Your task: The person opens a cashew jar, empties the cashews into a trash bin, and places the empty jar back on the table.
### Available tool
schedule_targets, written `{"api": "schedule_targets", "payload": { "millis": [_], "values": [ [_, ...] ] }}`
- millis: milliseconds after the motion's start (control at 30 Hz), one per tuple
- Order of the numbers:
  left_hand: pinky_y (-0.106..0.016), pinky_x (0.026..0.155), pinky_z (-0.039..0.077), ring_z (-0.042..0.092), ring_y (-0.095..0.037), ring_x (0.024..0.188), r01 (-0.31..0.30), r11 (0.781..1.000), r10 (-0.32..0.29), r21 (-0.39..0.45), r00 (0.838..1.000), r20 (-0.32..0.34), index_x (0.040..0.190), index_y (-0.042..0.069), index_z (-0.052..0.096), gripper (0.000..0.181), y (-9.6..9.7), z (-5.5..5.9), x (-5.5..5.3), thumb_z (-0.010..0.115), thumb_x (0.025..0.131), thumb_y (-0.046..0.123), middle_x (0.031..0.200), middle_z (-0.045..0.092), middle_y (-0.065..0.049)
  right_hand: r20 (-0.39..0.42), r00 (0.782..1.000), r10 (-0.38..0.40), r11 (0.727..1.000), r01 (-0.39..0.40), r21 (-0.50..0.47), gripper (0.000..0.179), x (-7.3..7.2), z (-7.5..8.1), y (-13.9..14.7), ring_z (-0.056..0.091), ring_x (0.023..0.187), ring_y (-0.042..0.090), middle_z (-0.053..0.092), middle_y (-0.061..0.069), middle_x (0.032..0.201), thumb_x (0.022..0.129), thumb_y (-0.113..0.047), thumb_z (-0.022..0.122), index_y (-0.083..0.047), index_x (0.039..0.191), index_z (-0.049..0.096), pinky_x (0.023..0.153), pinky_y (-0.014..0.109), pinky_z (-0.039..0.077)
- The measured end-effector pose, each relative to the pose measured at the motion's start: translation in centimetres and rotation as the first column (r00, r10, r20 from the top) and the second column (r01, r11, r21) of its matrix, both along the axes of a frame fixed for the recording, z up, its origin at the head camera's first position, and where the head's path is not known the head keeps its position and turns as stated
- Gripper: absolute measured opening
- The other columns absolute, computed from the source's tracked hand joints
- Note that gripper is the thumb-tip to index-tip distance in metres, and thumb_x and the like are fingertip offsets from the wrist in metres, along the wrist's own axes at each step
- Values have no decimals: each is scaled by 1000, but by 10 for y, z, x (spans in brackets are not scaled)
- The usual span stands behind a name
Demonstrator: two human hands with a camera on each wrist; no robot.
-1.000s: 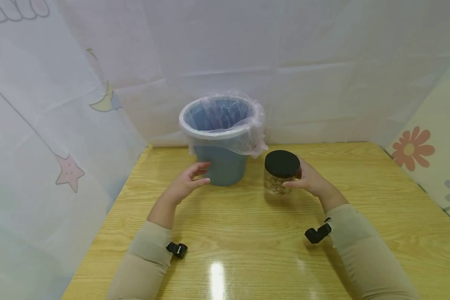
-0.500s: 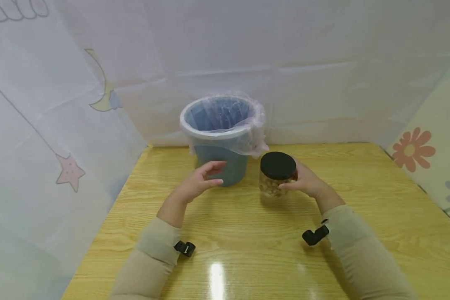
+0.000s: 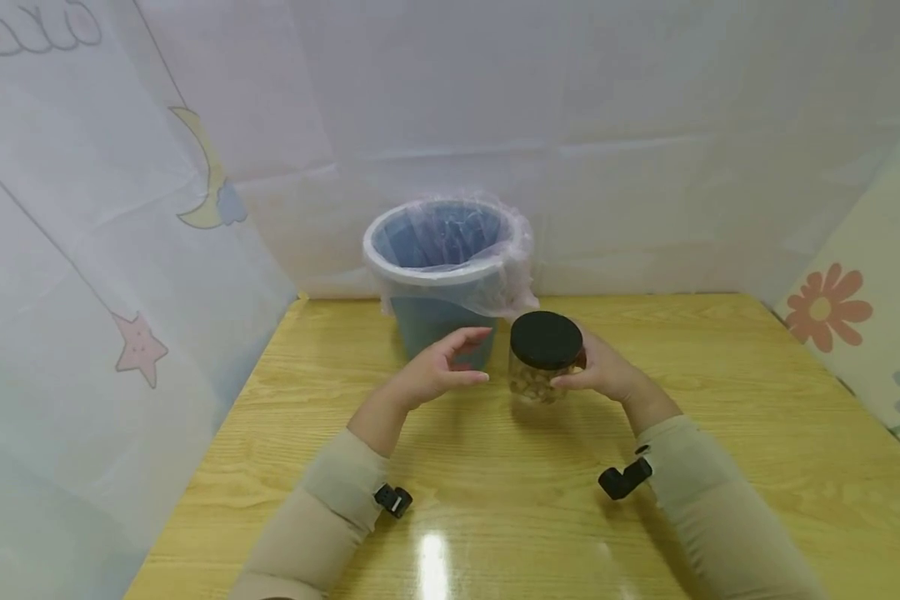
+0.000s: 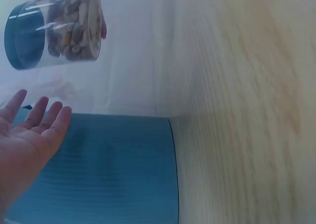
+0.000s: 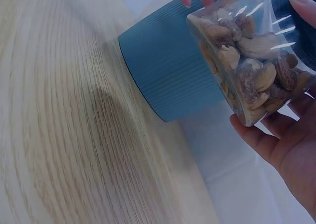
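Observation:
A clear plastic jar (image 3: 528,380) of cashew nuts has a black lid (image 3: 546,340) and is held off the table. My right hand (image 3: 606,368) grips its right side, thumb toward me and fingers round the far side. The right wrist view shows the nuts (image 5: 261,73) through the wall, with the jar's base raised above the wood. My left hand (image 3: 435,371) is a short gap left of the jar, holding nothing. Its fingers (image 4: 35,116) are spread and nearly straight in the left wrist view.
A blue waste bin (image 3: 420,321) with a pale rim and a clear pinkish liner (image 3: 521,279) stands behind the hands on the wooden table (image 3: 510,500). Printed cloth (image 3: 645,183) hangs behind and along both sides.
My left hand has moved rightward from beside the bin toward the jar. The jar, in my right hand, has shifted slightly left and nearer to me.

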State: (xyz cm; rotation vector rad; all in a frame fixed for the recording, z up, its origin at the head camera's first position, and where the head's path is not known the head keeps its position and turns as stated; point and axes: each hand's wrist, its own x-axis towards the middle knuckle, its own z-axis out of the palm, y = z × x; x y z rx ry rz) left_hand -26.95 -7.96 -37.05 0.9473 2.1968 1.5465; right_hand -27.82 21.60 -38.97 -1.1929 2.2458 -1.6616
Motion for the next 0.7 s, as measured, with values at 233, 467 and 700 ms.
{"api": "schedule_targets", "payload": {
  "millis": [233,467,700],
  "values": [
    [-42,102,35,25,-24,134,-2,999,3,40,999,-35,144,14,24,74,14,4,1,67,84,22,147,24,1,-4,999,48,999,-48,-19,73,-1,0,-4,50,107,16,44,2,129,76,5,68,-5,138,31,84,30,47],
    [-52,103,29,22,-33,133,43,994,-41,97,999,-23,144,5,20,73,20,24,13,63,85,9,148,21,-14,-9,998,63,998,-64,-24,71,0,0,-10,50,109,17,47,1,127,74,5,69,-4,136,34,86,32,47],
    [-49,103,31,28,-29,131,25,994,-23,103,999,-24,143,1,21,72,25,30,18,62,85,5,145,26,-14,12,997,72,997,-72,-34,75,-1,1,-15,48,113,17,45,2,129,74,5,69,-2,137,30,88,30,45]
  ]
}}
